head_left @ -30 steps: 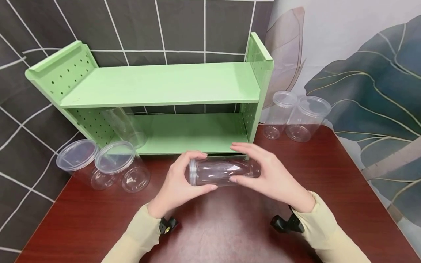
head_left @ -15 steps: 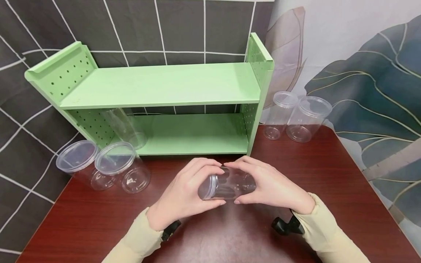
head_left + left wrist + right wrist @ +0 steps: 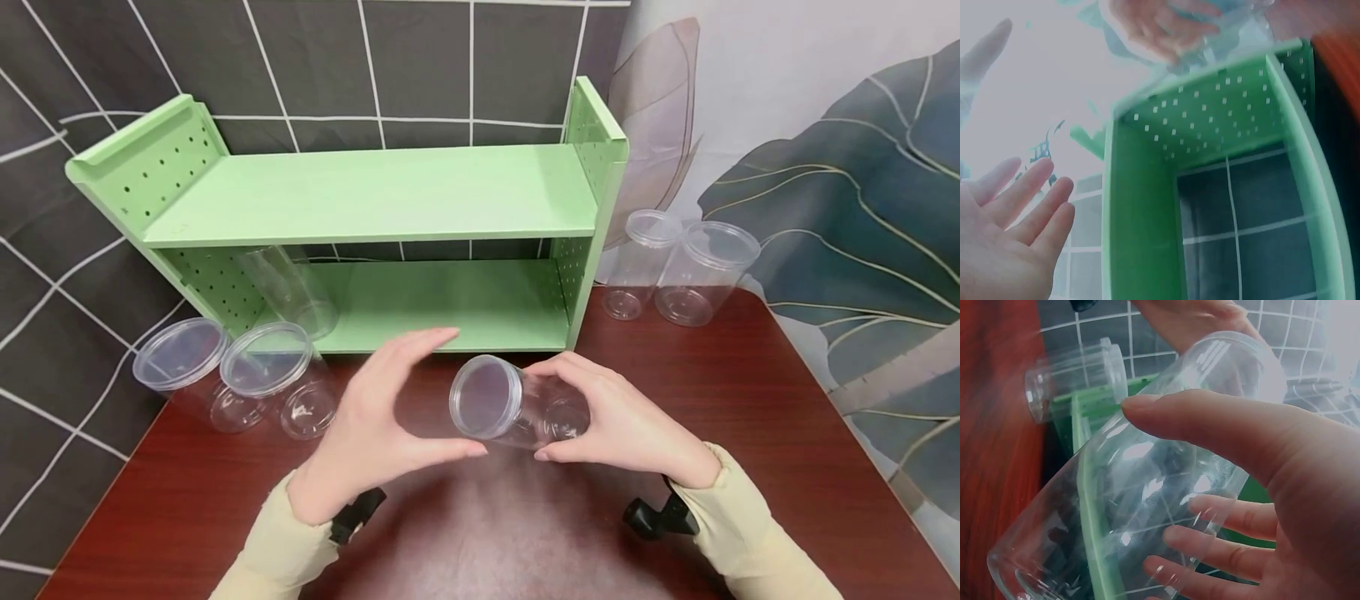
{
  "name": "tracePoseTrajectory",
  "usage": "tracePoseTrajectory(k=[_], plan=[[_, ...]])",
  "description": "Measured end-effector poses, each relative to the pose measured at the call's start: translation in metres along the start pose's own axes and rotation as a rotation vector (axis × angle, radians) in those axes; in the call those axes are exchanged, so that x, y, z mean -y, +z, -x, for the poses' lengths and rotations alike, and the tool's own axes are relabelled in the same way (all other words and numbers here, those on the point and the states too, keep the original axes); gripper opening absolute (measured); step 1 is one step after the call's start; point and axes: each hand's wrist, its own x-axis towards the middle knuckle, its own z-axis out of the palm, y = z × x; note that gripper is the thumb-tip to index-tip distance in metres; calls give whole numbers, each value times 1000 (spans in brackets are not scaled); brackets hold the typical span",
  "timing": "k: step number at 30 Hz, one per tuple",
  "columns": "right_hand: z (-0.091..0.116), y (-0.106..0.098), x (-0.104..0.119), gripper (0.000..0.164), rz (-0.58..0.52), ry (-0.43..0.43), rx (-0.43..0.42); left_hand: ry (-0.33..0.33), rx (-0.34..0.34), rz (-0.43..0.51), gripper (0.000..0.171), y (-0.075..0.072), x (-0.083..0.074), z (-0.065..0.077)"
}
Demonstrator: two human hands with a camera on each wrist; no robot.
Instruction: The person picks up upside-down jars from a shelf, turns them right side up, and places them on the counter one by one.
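A clear plastic jar (image 3: 532, 412) with a screw lid (image 3: 486, 398) is tilted above the table, its lid toward the left and the camera. My right hand (image 3: 626, 417) grips its body, thumb on the near side and fingers on the far side. The right wrist view shows the thumb across the jar (image 3: 1141, 469) and the other fingers behind the clear wall. My left hand (image 3: 371, 429) is spread just left of the lid, thumb and fingers wide apart, holding nothing. In the left wrist view the same hand (image 3: 1010, 244) shows extended fingers.
A green two-tier shelf (image 3: 375, 196) stands behind the hands. On its lower board a clear jar (image 3: 288, 292) stands at the left. Two lidded jars stand front left, a nearer jar (image 3: 270, 375) and one beside it (image 3: 183, 358). A narrow jar (image 3: 637, 262) and a wider jar (image 3: 705, 271) stand back right.
The jar has turned from lying sideways to a tilt with its lid facing the camera. My left hand has let go of the lid end and moved left, while my right hand keeps its grip.
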Motion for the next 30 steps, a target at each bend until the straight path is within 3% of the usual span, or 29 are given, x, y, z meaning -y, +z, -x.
tracePoseTrajectory(k=[5, 10, 14, 17, 22, 27, 30], plan=[[2, -1, -2, 75, 15, 3, -15, -16, -167, -73, 87, -20, 0, -4], [5, -4, -2, 75, 12, 15, -27, -130, -344, -126, 84, -46, -5, -9], [6, -8, -2, 76, 6, 26, -48, -234, -470, -81, 72, -66, -3, -7], [7, -11, -3, 77, 3, 34, -61, -313, -594, 23, 57, -80, 9, -3], [10, -17, -8, 79, -47, 62, -82, -436, -826, 171, 54, -102, 38, 3], [16, -24, -12, 79, -89, 101, -107, -541, -1063, 244, 44, -129, 60, 3], [17, -27, -13, 79, -89, 110, -126, -602, -1152, 242, 39, -145, 73, 1]])
